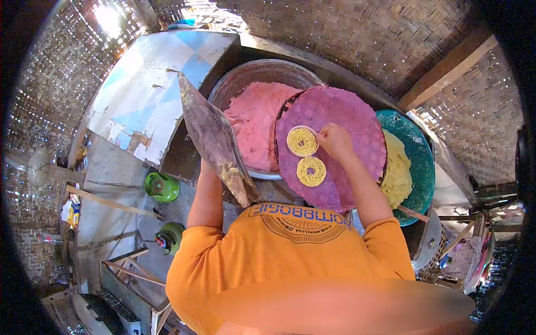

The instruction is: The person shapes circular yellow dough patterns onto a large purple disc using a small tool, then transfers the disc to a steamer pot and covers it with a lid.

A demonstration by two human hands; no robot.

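Note:
My right hand (335,141) pinches the edge of a pale ring mould (287,140) on a round tray covered with purple-pink cloth (335,180). Inside the mould lies a ring of yellow noodle-like strands (302,147) with a small hole in its middle. A second yellow strand ring (317,181), without a mould, rests just below it on the cloth. My left forearm (205,201) reaches up behind a long, pointed grey-brown piece (207,125) that looks like wood or a dried palm sheath. That piece hides my left hand. Beyond it, pink dough (259,113) fills part of a large metal basin (234,75).
A green basin (421,167) with yellow dough (395,171) stands at right, partly under the tray. At left are a worn blue-and-white board (142,92) and two green gas cylinders (162,187). Woven bamboo walls (356,37) and a wooden post (448,71) bound the space.

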